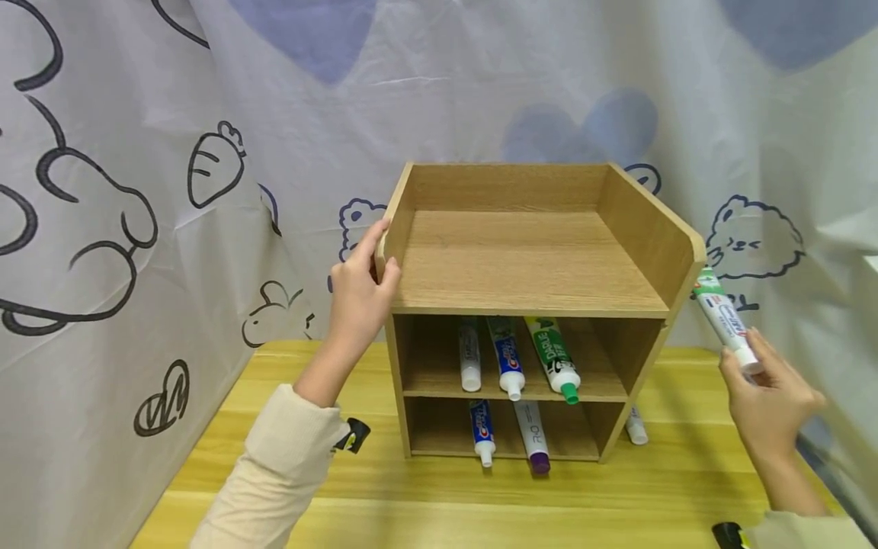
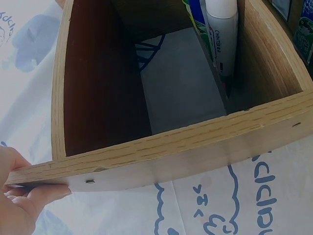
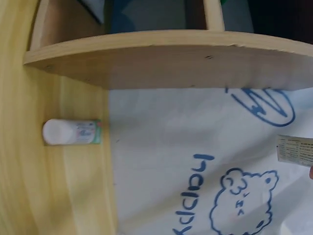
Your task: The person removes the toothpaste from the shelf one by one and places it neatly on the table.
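Note:
My left hand grips the upper left side panel of a small wooden shelf; in the left wrist view its thumb and fingers pinch the panel's edge. To the right of the shelf, my right hand holds a white and green toothpaste tube by its cap end, tilted in the air. Only the flat tail of that tube shows in the right wrist view. On the middle level lie a whitish tube, a blue Crest tube and a green Darlie tube.
The bottom level holds another blue tube and a white tube with a purple cap. A white tube lies on the wooden table by the shelf's right side. A patterned curtain hangs behind.

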Tool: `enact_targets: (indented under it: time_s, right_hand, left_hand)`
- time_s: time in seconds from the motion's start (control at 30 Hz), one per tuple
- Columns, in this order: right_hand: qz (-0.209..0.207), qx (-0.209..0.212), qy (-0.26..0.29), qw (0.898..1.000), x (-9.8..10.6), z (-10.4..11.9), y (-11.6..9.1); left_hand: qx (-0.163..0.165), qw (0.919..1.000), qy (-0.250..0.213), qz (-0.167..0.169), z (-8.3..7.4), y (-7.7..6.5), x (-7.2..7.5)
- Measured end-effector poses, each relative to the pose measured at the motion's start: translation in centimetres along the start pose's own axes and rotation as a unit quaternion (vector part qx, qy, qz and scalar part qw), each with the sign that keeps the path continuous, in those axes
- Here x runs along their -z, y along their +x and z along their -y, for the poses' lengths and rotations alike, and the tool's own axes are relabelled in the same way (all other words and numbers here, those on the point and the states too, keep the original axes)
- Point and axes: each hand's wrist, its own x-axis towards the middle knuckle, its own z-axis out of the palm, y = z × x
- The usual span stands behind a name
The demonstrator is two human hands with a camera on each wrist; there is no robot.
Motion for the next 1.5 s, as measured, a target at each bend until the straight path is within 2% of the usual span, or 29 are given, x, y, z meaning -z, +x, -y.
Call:
enact_targets:
  time_s: [0.3, 0.5, 0.83, 1.1, 1.3, 1.5]
  right_hand:
    - [0.007, -0.03, 0.007, 1.0, 0.3, -1.5, -1.9]
    - [0.004, -0.008, 0.018, 1.0, 0.6, -2.7, -3.2]
    - [0.027, 0.01, -0.002, 1.0, 1.8, -4.9, -5.7]
    - [0.049, -0.02, -0.027, 0.998, 2.2, -5.8, -7.2]
    - [0.056, -0.017, -0.018, 0.998, 2.1, -6.7, -8.0]
    - [0.066, -0.011, -0.041, 0.997, 2.1, -7.9, -9.0]
  left_hand:
    - [0.002, 1.0, 0.001, 0.002, 0.1, 0.2, 0.0]
    - [0.003, 1.0, 0.0, 0.006, 0.0, 0.0, 0.1]
    - [0.001, 1.0, -0.005, 0.006, 0.1, 0.0, 0.0]
    - [0.002, 1.0, -0.005, 0.005, 0.2, 0.0, 0.0]
    - [0.006, 1.0, -0.003, 0.005, 0.1, 0.0, 0.0]
    - [0.002, 1.0, -0.001, 0.005, 0.2, 0.0, 0.0]
